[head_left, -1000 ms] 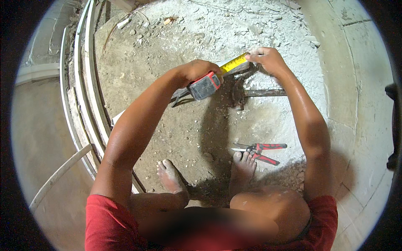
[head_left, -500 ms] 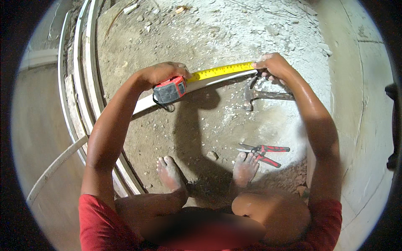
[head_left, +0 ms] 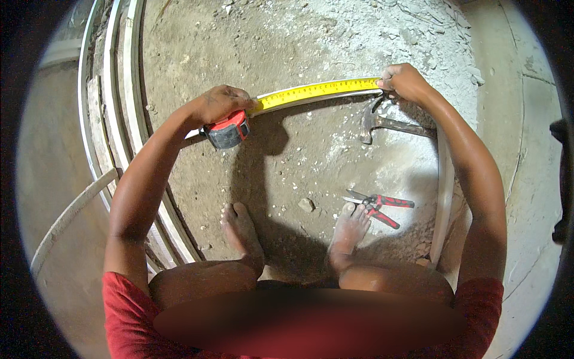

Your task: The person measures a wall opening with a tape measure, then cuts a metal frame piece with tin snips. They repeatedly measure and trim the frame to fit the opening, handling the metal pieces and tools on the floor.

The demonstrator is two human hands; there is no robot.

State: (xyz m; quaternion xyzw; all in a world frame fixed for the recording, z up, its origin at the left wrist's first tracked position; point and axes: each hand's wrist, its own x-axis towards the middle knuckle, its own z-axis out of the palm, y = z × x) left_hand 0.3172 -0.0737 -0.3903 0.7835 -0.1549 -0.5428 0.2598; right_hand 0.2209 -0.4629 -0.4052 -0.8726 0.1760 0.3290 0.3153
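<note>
My left hand (head_left: 222,105) is closed on a tape measure, its thumb by the mouth of the red and black case (head_left: 226,133). The yellow blade (head_left: 317,90) is drawn out to the right and bows slightly. It lies along a narrow white strip (head_left: 367,93), which shows at the blade's edges and left of the case. My right hand (head_left: 408,82) pinches the blade's far end at the strip's end; the hook itself is hidden by the fingers. Below that hand a claw hammer (head_left: 397,125) lies on the ground. Red-and-black-handled snips (head_left: 382,206) lie with blades apart beside my right foot.
Several long pale strips (head_left: 128,90) run along the left side by a low wall. A curved pale strip (head_left: 72,218) leans across there. The dirt floor (head_left: 209,54) carries white rubble, thickest at the upper right. A pale wall (head_left: 508,119) stands to the right.
My hands have moved apart, the left one leftward and the right one rightward and up. More yellow blade shows between them. The tape case has slid left along the strip.
</note>
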